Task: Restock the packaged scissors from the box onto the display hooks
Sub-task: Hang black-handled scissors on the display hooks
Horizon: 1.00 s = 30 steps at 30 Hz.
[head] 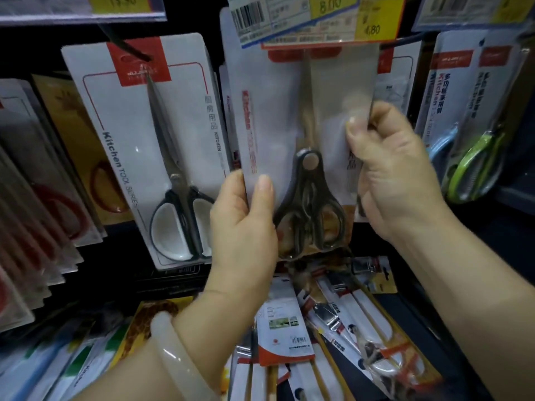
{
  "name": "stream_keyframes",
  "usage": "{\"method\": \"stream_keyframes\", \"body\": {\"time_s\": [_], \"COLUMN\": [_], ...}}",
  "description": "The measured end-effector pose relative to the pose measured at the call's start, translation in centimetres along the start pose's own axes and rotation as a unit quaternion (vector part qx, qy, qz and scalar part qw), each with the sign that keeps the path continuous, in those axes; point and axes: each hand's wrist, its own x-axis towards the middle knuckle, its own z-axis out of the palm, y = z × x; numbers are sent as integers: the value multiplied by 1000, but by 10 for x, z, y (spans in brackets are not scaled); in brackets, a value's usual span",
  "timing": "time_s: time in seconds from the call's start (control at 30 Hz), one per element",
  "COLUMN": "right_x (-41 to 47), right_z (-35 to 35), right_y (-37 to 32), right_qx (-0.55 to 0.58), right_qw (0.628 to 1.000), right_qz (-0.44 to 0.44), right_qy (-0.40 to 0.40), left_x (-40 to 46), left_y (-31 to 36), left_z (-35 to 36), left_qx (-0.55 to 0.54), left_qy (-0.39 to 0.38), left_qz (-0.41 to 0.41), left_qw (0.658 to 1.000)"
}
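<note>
Left hand (243, 215) pinching lower left edge of flat glossy scissors pack (301, 134); right hand (396, 172) curled on right edge. Held upright under yellow price tags (333, 13); matching pack (150, 146) hung left; loose packs (333, 328) below.

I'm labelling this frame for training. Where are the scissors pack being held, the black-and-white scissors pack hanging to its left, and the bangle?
held scissors pack (292, 117), head view, on its white card.
hanging scissors pack (130, 131), head view, on its card front.
bangle (170, 351), head view, on its pale band at the left wrist.
</note>
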Motion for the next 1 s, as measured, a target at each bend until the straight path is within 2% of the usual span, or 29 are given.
{"method": "stream_keyframes", "body": {"time_s": [0.2, 0.33, 0.67, 1.0], "right_x": [11, 5, 0, 0], "right_z": [5, 9, 14, 15], "right_y": [-6, -8, -20, -17], "right_qx": [-14, -2, -109, -145], "right_qw": [999, 998, 989, 983], "right_qz": [37, 42, 36, 38], "right_qy": [26, 40, 93, 107], "left_x": [5, 0, -3, -4], "left_y": [9, 13, 17, 16], "left_z": [2, -1, 7, 8], "left_qx": [0, 14, -7, 0], "left_qy": [11, 22, 58, 69], "left_qz": [-19, 4, -21, -21], "left_qw": [1000, 1000, 998, 997]}}
